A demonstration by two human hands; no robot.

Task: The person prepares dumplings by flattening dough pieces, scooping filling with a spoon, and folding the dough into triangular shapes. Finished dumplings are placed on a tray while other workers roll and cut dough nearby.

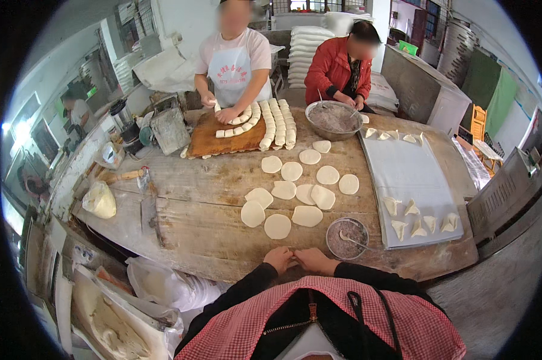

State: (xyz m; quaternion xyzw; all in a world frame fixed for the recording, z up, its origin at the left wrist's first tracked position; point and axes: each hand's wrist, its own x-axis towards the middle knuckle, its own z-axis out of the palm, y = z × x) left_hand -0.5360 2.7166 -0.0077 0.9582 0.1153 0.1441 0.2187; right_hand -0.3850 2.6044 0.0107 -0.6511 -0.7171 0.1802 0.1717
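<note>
My left hand (279, 259) and my right hand (315, 261) meet at the near edge of the wooden table (199, 225). Their fingertips come together; whether a piece of dough is pinched between them is too small to tell. Just beyond lie several flat dough rounds, the nearest (277, 226) straight ahead. To the right of my right hand stands a metal bowl of ground filling (338, 252) with a spoon (354, 240) in it. Folded dough pieces (418, 228) sit in rows on a pale, sheet-covered board (406, 173) at the right.
Across the table, a person in a white apron handles dough pieces on a brown board (208, 135); a person in red works beside a large filling bowl (331, 134). A cleaver-like blade (154, 216), a bag of yellowish material (99, 200) and a blender (126, 121) are at left.
</note>
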